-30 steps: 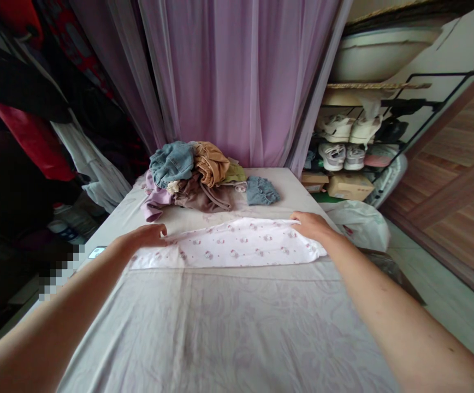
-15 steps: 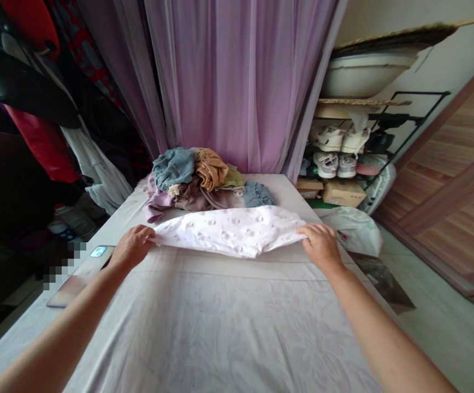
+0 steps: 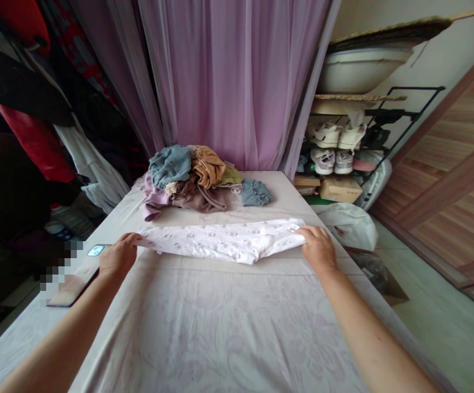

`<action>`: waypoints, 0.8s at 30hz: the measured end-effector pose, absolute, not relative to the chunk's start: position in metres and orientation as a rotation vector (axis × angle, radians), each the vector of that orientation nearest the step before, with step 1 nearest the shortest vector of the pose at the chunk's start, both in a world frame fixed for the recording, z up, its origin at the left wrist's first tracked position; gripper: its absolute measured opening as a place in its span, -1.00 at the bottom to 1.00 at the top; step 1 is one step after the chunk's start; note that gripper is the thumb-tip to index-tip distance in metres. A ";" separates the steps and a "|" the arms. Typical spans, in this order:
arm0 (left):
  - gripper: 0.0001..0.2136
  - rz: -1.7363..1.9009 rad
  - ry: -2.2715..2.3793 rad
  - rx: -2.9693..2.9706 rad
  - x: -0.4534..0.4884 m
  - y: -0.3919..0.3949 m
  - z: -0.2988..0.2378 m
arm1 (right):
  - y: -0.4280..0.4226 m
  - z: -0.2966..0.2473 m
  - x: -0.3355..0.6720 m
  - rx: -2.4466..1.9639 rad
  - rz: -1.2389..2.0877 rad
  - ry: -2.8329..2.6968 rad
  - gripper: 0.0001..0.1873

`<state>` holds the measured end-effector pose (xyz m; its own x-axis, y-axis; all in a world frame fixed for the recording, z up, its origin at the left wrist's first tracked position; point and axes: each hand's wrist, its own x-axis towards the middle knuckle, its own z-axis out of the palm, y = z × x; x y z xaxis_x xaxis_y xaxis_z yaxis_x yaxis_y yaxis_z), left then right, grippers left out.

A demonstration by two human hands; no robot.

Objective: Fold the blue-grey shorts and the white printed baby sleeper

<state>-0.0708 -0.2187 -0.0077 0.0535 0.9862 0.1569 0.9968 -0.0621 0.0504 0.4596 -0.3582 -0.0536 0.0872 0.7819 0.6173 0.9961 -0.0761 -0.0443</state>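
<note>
A pair of white pants [image 3: 220, 240] with a small print is stretched sideways across the bed, folded lengthwise into a long strip with a pointed bulge at its near edge. My left hand [image 3: 120, 254] pinches the left end, close to a phone [image 3: 73, 286] lying on the sheet. The right end is gripped between the fingers of my right hand [image 3: 318, 248]. Just beyond the pants lies a heap of clothes: blue denim [image 3: 171, 166], a tan garment [image 3: 207, 166], a brown one [image 3: 200, 197] and a lilac one [image 3: 153, 203]. A folded grey-blue garment [image 3: 256, 192] sits to the heap's right.
The pale floral sheet [image 3: 220, 327] covers the bed. Purple curtains [image 3: 220, 82] hang behind it. Clothes [image 3: 93, 158] hang at the left. On the right stand a shoe rack [image 3: 388, 117], a white plastic bag [image 3: 351, 226] and a wooden door [image 3: 445, 207].
My left hand has moved left, drawing the pants out longer and straighter. The pants now lie lower and nearer, with a strip of sheet showing between them and the heap.
</note>
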 end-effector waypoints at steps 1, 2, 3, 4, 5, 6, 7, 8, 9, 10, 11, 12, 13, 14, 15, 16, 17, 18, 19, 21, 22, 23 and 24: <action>-0.61 -0.258 -2.097 -2.212 -0.072 -0.220 -0.008 | -0.359 -0.054 0.460 -1.905 -0.659 -1.728 -0.55; -0.60 -0.279 -2.093 -2.206 -0.074 -0.222 -0.010 | -0.361 -0.055 0.461 -1.903 -0.680 -1.717 -0.56; -0.59 -0.292 -2.091 -2.212 -0.076 -0.224 -0.012 | -0.363 -0.058 0.461 -1.905 -0.678 -1.720 -0.57; -0.60 -0.298 -2.093 -2.226 -0.078 -0.226 -0.015 | -0.366 -0.061 0.461 -1.908 -0.658 -1.732 -0.58; -0.61 -0.297 -2.100 -2.240 -0.079 -0.228 -0.018 | -0.368 -0.065 0.461 -1.916 -0.626 -1.751 -0.58; -0.61 -0.291 -2.107 -2.253 -0.080 -0.230 -0.020 | -0.370 -0.068 0.461 -1.927 -0.587 -1.769 -0.58; -0.62 -0.281 -2.110 -2.264 -0.080 -0.231 -0.022 | -0.371 -0.071 0.462 -1.942 -0.542 -1.784 -0.58; -0.62 -0.264 -2.106 -2.274 -0.079 -0.233 -0.022 | -0.372 -0.074 0.463 -1.958 -0.494 -1.793 -0.57; -0.61 -0.240 -2.099 -2.282 -0.078 -0.233 -0.022 | -0.373 -0.075 0.463 -1.974 -0.443 -1.796 -0.54; -0.59 -0.211 -2.095 -2.288 -0.076 -0.234 -0.021 | -0.373 -0.076 0.464 -1.987 -0.389 -1.796 -0.51; -0.57 -0.184 -2.096 -2.292 -0.074 -0.235 -0.020 | -0.373 -0.076 0.466 -1.994 -0.332 -1.792 -0.47; -0.55 -0.165 -2.104 -2.291 -0.073 -0.236 -0.018 | -0.374 -0.077 0.467 -1.996 -0.277 -1.782 -0.44; -0.52 -0.158 -2.119 -2.280 -0.072 -0.237 -0.017 | -0.375 -0.078 0.468 -1.991 -0.223 -1.767 -0.41; -0.49 -0.163 -2.137 -2.265 -0.071 -0.239 -0.015 | -0.376 -0.079 0.470 -1.977 -0.172 -1.749 -0.39; -0.47 -0.177 -2.152 -2.244 -0.070 -0.242 -0.014 | -0.378 -0.080 0.471 -1.954 -0.123 -1.723 -0.39; -0.45 -0.198 -2.160 -2.219 -0.068 -0.245 -0.014 | -0.380 -0.081 0.473 -1.928 -0.081 -1.685 -0.39; -0.45 -0.225 -2.154 -2.198 -0.066 -0.248 -0.014 | -0.383 -0.082 0.474 -1.911 -0.046 -1.627 -0.41; -0.45 -0.261 -2.127 -2.189 -0.062 -0.252 -0.016 | -0.385 -0.083 0.475 -1.914 -0.020 -1.545 -0.44; -0.47 -0.308 -2.076 -2.205 -0.057 -0.257 -0.017 | -0.387 -0.083 0.475 -1.939 -0.004 -1.440 -0.49; -0.54 -0.430 -1.890 -2.333 -0.037 -0.267 -0.022 | -0.390 -0.082 0.475 -2.036 0.014 -1.207 -0.57; -0.59 -0.495 -1.765 -2.440 -0.023 -0.273 -0.025 | -0.390 -0.081 0.475 -2.087 0.025 -1.107 -0.58; -0.64 -0.549 -1.631 -2.566 -0.007 -0.280 -0.028 | -0.390 -0.079 0.475 -2.126 0.037 -1.034 -0.59; -0.68 -0.598 -1.516 -2.671 0.011 -0.286 -0.030 | -0.389 -0.078 0.474 -2.148 0.050 -0.992 -0.58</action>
